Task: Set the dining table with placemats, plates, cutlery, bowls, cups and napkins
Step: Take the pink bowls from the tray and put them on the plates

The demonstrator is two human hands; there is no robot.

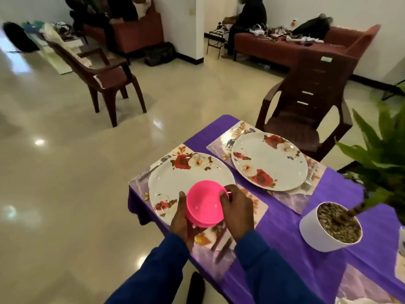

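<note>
1. Presently, I am holding a stack of pink bowls (205, 204) over the near half of the near plate (175, 183), which serves as the landmark for every place below.
2. My left hand (183, 224) is cupping the stack from below and from its left side; the thumb is lying up along the bowl wall, while the other fingers are curled underneath, mostly hidden.
3. My right hand (237, 210) is gripping the right rim of the top bowl, its fingers bent over the edge and pressed close together.
4. Whether the stack is touching the near plate I cannot tell.
5. The near plate, white with red roses, is lying on a floral placemat (247, 207) at the table corner.
6. A fork (156, 165) is resting just left of the near plate, on the same placemat.
7. Beyond and to the right of the near plate a second rose plate (269, 161) is sitting on its own placemat, with a spoon (231, 141) at its left edge and another piece of cutlery (309, 178) at its right; its kind is too blurred to tell.
8. A purple tablecloth (285, 233) is lying under both settings.
9. Right of the near plate, well apart, a white pot (313, 233) holding a green plant is standing on the cloth.
10. Behind the second plate a brown plastic chair (306, 95) is standing at the table.
</note>
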